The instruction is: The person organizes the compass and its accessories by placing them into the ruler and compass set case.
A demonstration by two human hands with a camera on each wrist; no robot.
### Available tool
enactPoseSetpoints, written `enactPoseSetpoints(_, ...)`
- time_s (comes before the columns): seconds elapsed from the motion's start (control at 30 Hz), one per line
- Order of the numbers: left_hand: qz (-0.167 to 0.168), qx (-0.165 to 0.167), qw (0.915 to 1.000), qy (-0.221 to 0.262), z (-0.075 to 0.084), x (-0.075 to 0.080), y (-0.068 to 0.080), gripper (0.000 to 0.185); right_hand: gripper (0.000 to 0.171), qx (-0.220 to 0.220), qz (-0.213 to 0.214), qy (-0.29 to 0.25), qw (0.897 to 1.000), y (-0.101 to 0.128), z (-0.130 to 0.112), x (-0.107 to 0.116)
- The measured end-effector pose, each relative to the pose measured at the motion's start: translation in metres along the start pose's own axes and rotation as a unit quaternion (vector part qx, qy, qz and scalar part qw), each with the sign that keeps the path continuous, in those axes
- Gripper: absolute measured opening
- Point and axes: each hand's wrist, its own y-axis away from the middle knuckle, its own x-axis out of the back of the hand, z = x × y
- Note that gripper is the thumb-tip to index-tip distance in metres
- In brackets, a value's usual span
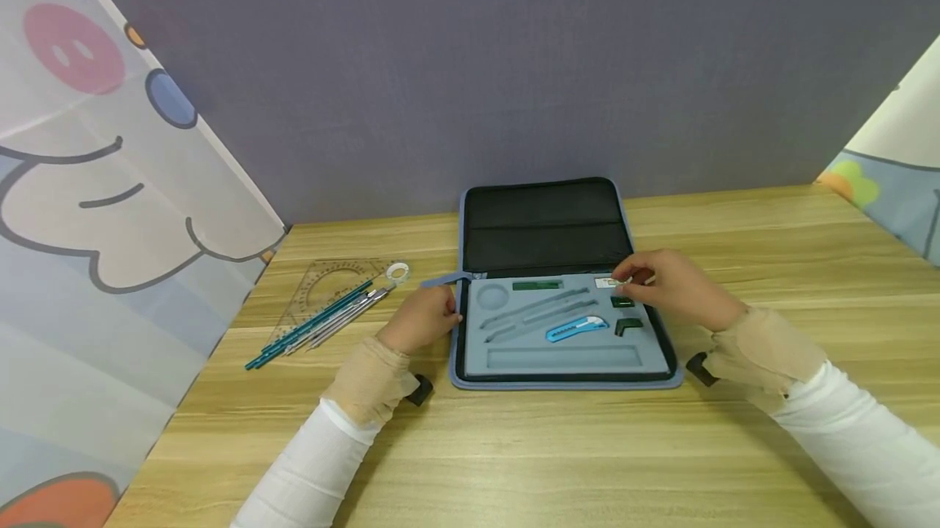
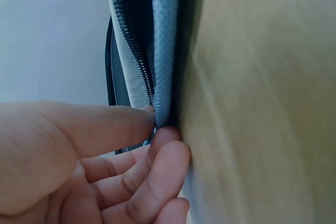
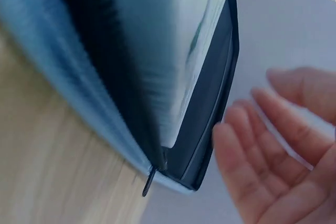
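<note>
An unzipped blue pencil case [image 1: 565,385] lies open on the table, its black lid [image 1: 543,210] folded back. My left hand [image 1: 426,318] pinches the left edge; in the left wrist view the thumb [image 2: 115,124] and fingers close on the blue fabric rim [image 2: 165,51] by the zipper. My right hand [image 1: 679,287] hovers over the upper right of the grey insert [image 1: 529,344], near a small white piece [image 1: 606,283] and a dark green piece [image 1: 622,301]. The right wrist view shows that hand's fingers [image 3: 236,156] apart, holding nothing. A blue utility knife [image 1: 577,328] lies in the insert.
Left of the case lie a clear set square [image 1: 312,283], several teal pencils [image 1: 316,324], silver drawing tools [image 1: 345,320] and a white ring [image 1: 397,272]. The insert also bears a green strip [image 1: 536,286] and a green angled piece [image 1: 628,324]. A grey panel [image 1: 470,87] stands behind.
</note>
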Motion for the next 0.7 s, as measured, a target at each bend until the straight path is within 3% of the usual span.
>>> enactPoseSetpoints(0.13, -0.002, 0.001, 1.0000, 0.003, -0.001, 0.004, 0.000, 0.016, 0.017, -0.041, 0.019, 0.008, 0.999, 0.002, 0.005, 0.004)
enactPoseSetpoints(0.27, 0.001, 0.008, 0.9999, 0.009, -0.004, 0.006, 0.001, 0.019, 0.020, -0.050, 0.015, 0.011, 0.999, 0.003, 0.010, 0.006)
enactPoseSetpoints(0.5, -0.002, 0.009, 0.9997, 0.022, -0.005, 0.001, 0.002, 0.018, 0.031, -0.083, -0.038, 0.006, 0.996, 0.008, 0.022, 0.005)
enactPoseSetpoints(0.7, -0.001, 0.002, 0.9997, 0.024, -0.003, -0.004, 0.003, 0.015, 0.050, -0.122, -0.080, -0.050, 0.988, 0.015, 0.029, 0.003)
